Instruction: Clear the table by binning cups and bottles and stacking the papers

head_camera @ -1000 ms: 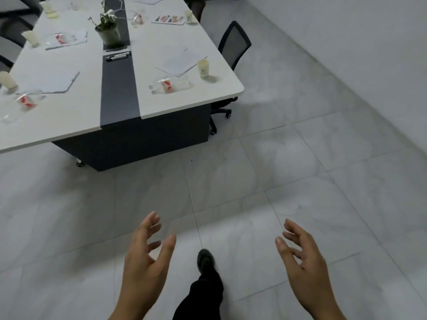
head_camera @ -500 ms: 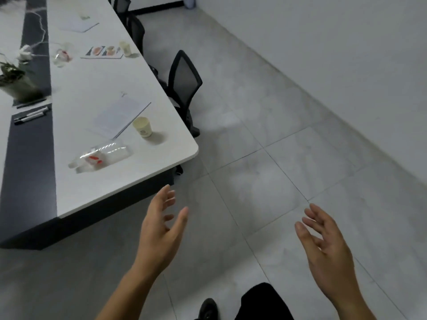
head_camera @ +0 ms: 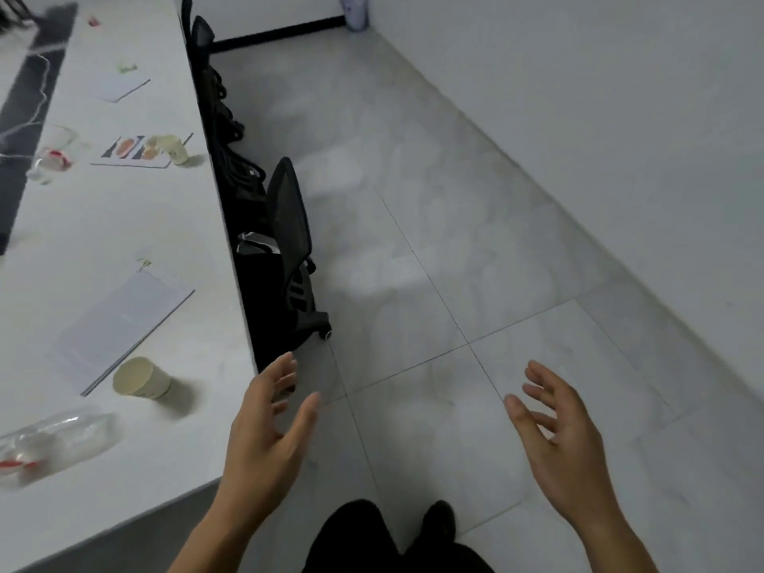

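The white table (head_camera: 136,225) fills the left of the view. Near its front corner stands a paper cup (head_camera: 142,379), beside a clipped sheaf of papers (head_camera: 122,322). A clear plastic bottle (head_camera: 49,446) with a red label lies on its side at the lower left. Farther back are a second paper cup (head_camera: 175,149) on a printed sheet (head_camera: 132,153), another clear bottle (head_camera: 51,161) and a white paper (head_camera: 120,88). My left hand (head_camera: 268,436) hovers empty by the table's corner, fingers spread. My right hand (head_camera: 564,442) hangs empty over the floor.
Black mesh chairs (head_camera: 289,246) are tucked under the table's right edge in a row. A grey tiled floor (head_camera: 454,241) runs between table and white wall (head_camera: 620,97). A pale bin (head_camera: 355,12) stands in the far corner. My dark shoes (head_camera: 440,521) show at the bottom.
I have walked toward the table's right corner and the view has swung right along its edge. Both hands stay empty and spread, now beside the near cup and bottle.
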